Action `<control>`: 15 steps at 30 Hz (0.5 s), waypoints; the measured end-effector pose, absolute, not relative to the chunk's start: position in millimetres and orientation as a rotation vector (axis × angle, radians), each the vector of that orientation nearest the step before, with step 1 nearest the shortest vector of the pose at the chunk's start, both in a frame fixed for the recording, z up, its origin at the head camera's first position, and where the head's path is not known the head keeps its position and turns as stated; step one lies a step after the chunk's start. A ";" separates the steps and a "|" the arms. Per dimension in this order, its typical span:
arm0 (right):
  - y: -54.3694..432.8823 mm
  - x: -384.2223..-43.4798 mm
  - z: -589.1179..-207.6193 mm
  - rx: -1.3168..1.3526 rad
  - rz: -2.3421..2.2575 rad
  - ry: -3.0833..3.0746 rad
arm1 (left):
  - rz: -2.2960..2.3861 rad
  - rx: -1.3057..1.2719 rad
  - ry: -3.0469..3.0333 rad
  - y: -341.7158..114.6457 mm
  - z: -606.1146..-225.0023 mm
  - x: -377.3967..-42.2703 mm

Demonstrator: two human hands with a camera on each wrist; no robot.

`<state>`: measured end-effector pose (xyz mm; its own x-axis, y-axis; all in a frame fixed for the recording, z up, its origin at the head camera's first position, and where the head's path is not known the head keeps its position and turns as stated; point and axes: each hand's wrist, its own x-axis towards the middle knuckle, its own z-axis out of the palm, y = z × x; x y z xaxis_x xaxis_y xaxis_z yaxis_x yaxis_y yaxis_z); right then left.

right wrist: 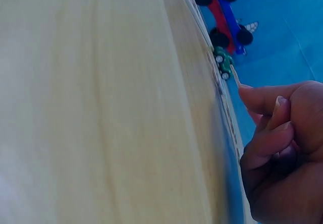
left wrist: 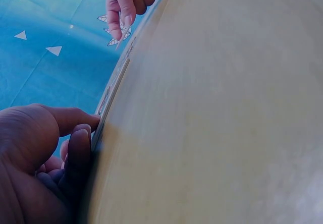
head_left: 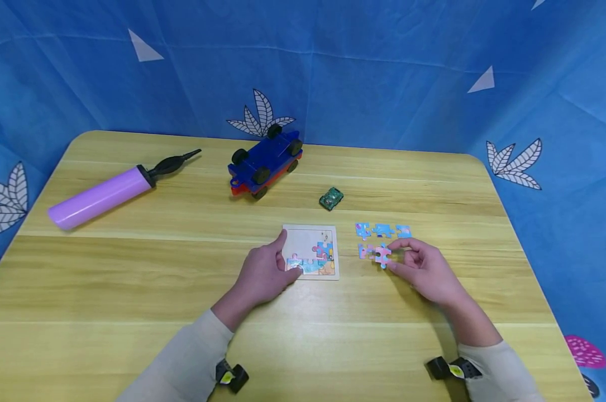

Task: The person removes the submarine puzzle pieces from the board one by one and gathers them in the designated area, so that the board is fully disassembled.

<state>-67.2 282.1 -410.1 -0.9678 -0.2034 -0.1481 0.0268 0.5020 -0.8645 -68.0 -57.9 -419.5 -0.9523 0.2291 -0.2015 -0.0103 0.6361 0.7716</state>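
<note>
A square wooden puzzle board [head_left: 308,230] lies on the table, a few joined pieces along its bottom and right side. My left hand [head_left: 265,272] grips the board's left edge, thumb at the lower corner; in the left wrist view the hand [left wrist: 45,153] holds the thin board [left wrist: 115,90] from the side. A pink and blue puzzle piece [head_left: 382,255] is pinched between thumb and index finger of my right hand [head_left: 425,272], raised a little off the table. Beside it lie loose pieces [head_left: 383,230] in a row and more pink pieces [head_left: 363,251].
A small green toy car [head_left: 331,198] stands behind the board. Further back, a blue and red toy vehicle [head_left: 267,162] lies with wheels showing on top. A purple hand pump [head_left: 101,198] with a black nozzle lies at the left. Blue printed cloth [head_left: 383,72] hangs behind the table.
</note>
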 end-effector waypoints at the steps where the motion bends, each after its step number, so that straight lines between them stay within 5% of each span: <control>1: 283.7 -67.9 -410.2 -0.153 -1.447 2.518 | 1.219 0.177 2.578 -57.9 -419.5 -67.9; 15: 291.9 -77.7 -411.5 -0.138 -1.398 2.519 | 1.219 0.178 2.575 -57.9 -419.7 -68.1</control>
<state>-77.7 291.9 -411.5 -0.9627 -0.2053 -0.1762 0.0409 0.5333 -0.8449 -68.1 -57.9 -419.7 -0.9515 0.2310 -0.2033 -0.0107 0.6353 0.7722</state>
